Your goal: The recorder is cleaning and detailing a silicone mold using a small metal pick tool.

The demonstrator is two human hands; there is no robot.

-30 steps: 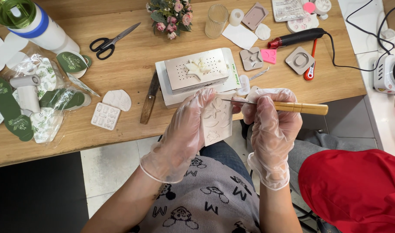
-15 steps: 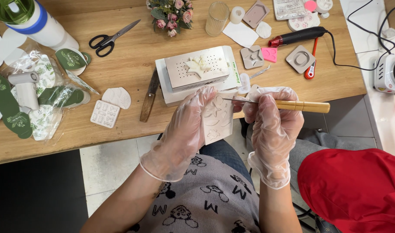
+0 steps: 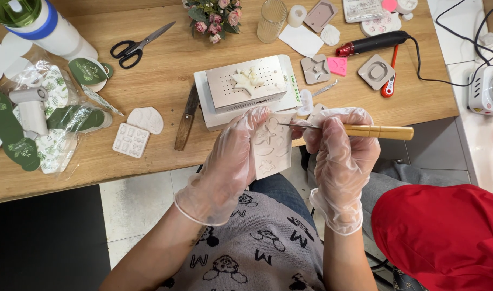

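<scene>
Nearest, over the lap and just short of the table (image 3: 149,75) edge: gloved left hand (image 3: 230,161) wrapped round the left side of a flat white mould (image 3: 272,145), fingers closed on it, face tipped up toward the camera. Gloved right hand (image 3: 341,156) just beside, fingers pinched narrow round a pick tool (image 3: 376,131) with a wooden handle.

Appears to be mid-step at working a cavity near the mould's top edge, the metal tip touching or almost touching there; cannot tell which. Calls for a steady left grip and a light, shallow touch of the tip, judging by how soft such a mould looks.

Tool lying nearly level, long axis left to right, tip pointing left at the mould, handle end sticking out right. Mould's long axis running away from the body.

Beyond, on the table: perforated metal box (image 3: 246,89) bearing a white moulded piece (image 3: 247,80), knife (image 3: 186,118) beside it, scissors (image 3: 139,46) farther back.
</scene>
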